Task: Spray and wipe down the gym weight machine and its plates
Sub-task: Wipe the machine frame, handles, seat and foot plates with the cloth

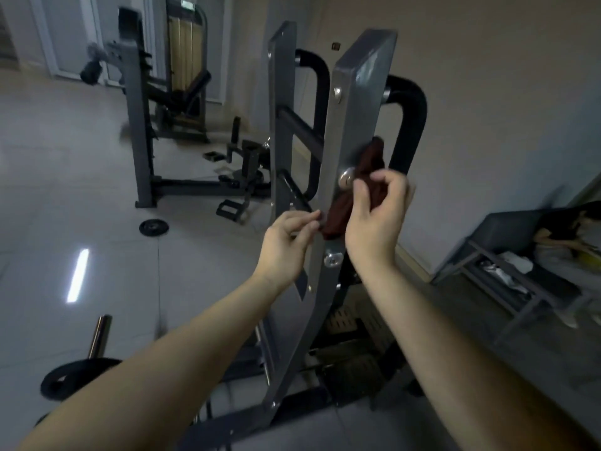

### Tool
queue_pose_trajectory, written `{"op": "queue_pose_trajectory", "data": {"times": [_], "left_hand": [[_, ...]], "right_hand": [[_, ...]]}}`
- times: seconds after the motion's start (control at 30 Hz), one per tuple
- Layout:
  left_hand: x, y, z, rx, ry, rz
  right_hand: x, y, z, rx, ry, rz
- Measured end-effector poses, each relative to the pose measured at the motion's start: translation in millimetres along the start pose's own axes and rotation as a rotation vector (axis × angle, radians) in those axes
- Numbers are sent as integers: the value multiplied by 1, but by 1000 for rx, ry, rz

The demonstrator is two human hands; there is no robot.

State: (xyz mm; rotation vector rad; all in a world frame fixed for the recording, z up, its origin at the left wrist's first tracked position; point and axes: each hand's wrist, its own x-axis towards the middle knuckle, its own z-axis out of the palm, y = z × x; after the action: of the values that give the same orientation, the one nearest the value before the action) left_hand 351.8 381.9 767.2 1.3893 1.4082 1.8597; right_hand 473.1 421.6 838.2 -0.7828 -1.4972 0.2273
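Note:
A grey steel weight machine point(354, 102) rises in front of me, with two upright beams, silver bolts and black padded handles point(408, 118). A dark red cloth point(341, 209) lies against the nearer beam, by a silver bolt. My right hand point(379, 216) grips the cloth's upper part. My left hand point(289, 242) pinches its lower corner with thumb and fingers. A black weight plate point(70, 375) sits on a chrome sleeve at the lower left. No spray bottle is in sight.
A second dark machine point(146, 118) with a padded seat stands at the back left. A small black plate point(153, 227) lies on the glossy tiled floor. A low bench rack point(507, 265) with bags and clutter stands along the right wall.

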Motion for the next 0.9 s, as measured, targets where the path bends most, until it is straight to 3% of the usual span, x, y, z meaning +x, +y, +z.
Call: {"op": "queue_pose_trajectory", "data": {"times": [0.1,0.17,0.3,0.4,0.53,0.63,0.7,0.83,0.9], "left_hand": [[-6,-16,4,14,-4,-25],[-15,-26,7,39,-22,-37],[-32,-43,10,133,-88,-63],[-40,-55,10,156,-128,-99],[-43,-62,11,111,-147,-161],[-46,-69,11,143,-144,-154],[-50,-77,13,159,-152,-148],[-61,-93,17,179,-189,-118],[-61,-96,17,185,-193,-97]], "right_hand": [[-17,20,-3,-52,-49,-19],[-54,50,-5,-62,-115,82],[-138,100,-13,-99,-250,442],[-161,102,-10,-44,-167,727],[-131,82,2,177,12,673],[-140,84,9,127,-52,607],[-166,100,13,71,-74,664],[-203,133,18,-23,-71,1127],[-199,135,19,-4,-72,1204]]}}
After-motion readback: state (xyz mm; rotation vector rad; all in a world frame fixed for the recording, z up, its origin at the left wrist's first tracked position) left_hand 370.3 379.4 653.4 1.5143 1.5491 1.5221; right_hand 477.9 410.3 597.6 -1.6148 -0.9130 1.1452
